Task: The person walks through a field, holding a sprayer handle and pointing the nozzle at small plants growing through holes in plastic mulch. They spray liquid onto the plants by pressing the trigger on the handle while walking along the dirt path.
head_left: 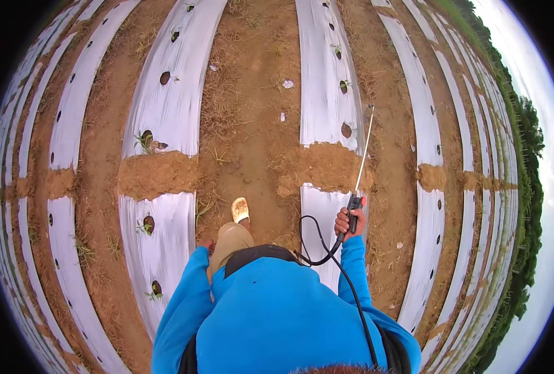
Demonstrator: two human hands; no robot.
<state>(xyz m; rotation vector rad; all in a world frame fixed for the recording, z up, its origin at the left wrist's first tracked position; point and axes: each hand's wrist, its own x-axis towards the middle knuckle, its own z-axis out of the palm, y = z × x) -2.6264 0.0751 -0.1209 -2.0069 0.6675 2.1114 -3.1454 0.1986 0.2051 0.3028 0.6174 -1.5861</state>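
Observation:
My right hand (350, 223) is wrapped round the black handle of a sprayer wand (363, 156). The wand's thin pale lance points forward and slightly right, above the edge of a plastic-covered bed. From the handle a black hose (319, 262) loops left, then runs back along my right arm toward my shoulder. My left hand (208, 245) hangs low beside my left thigh; only part of it shows past the blue sleeve, and its fingers are hard to make out.
Long beds under white plastic sheet (171, 93) run forward on both sides, with dark planting holes and small seedlings (146, 141). Mounds of soil (158, 175) cross the beds. My shoe (240, 209) is on the bare dirt path (252, 137). Trees (529, 143) line the far right.

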